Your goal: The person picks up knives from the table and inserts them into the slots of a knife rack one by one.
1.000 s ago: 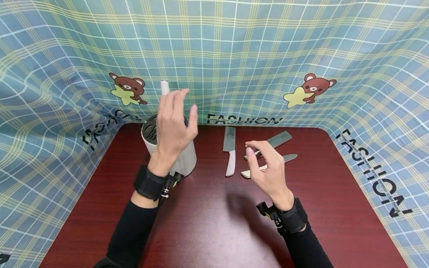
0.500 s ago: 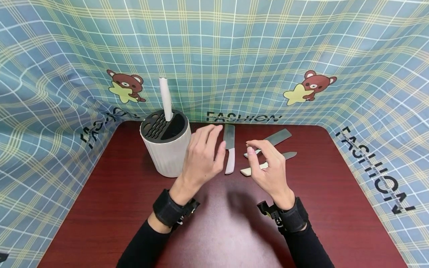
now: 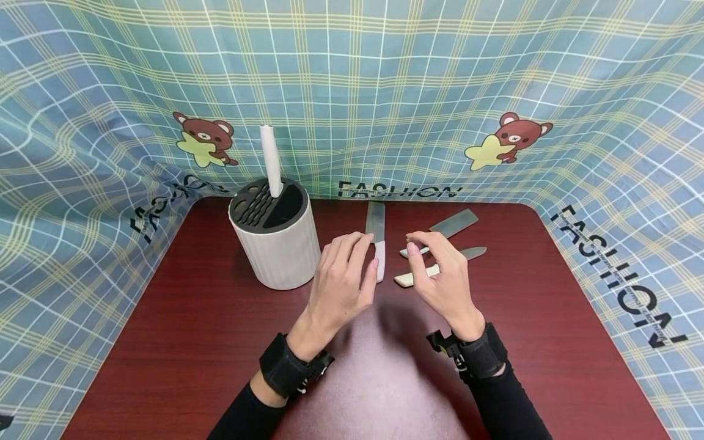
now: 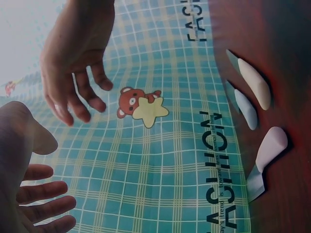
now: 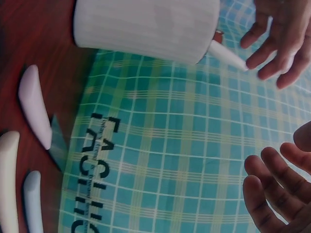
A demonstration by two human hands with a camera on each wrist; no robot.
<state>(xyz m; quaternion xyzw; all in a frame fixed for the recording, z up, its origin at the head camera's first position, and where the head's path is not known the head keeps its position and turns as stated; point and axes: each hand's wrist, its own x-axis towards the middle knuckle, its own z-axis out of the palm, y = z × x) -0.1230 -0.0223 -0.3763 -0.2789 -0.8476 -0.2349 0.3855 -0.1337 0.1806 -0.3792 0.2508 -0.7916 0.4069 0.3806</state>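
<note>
Three knives lie on the dark red table [image 3: 192, 342]. A pink-handled knife [image 3: 379, 261] points away from me. Right of it lie a pale blue-handled knife [image 3: 452, 224] and a cream-handled knife [image 3: 408, 280]. My left hand [image 3: 343, 278] hovers with relaxed fingers over the pink handle [image 4: 271, 144] and holds nothing. My right hand [image 3: 440, 272], fingers loosely curled and empty, hangs above the cream handle [image 5: 7, 179] and blue handle [image 5: 33, 201]. A white ribbed knife block [image 3: 276, 244] stands to the left, with one white-handled knife [image 3: 271, 160] upright in it.
A blue and yellow checked cloth [image 3: 495, 91] with bears and lettering walls in the table at the back and both sides. Bare tabletop lies in front of my hands and left of the knife block [image 5: 146, 24].
My left hand has come down and to the right, from above the knife block to over the pink-handled knife. My right hand has hardly moved.
</note>
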